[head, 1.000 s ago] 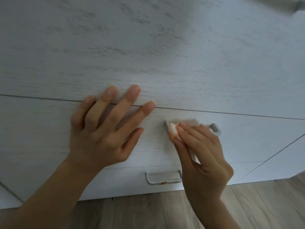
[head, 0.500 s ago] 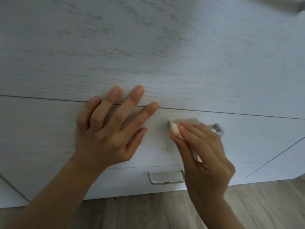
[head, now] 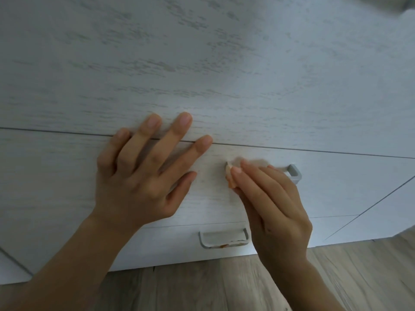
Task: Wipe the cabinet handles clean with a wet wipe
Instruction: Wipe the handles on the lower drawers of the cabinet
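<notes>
Pressing crumpled wipe (head: pixel 229 175), squared grey handle (head: pixel 294 172)

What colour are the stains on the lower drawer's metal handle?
Orange-brown, along the grey metal lower handle; head view.

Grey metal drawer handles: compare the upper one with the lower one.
The upper grey metal handle is mostly hidden by the right hand, which holds a white wet wipe on it; the lower grey metal handle is untouched. The lower one carries orange-brown specks; the upper's exposed end looks clean. Both are squared grey pulls.
</notes>
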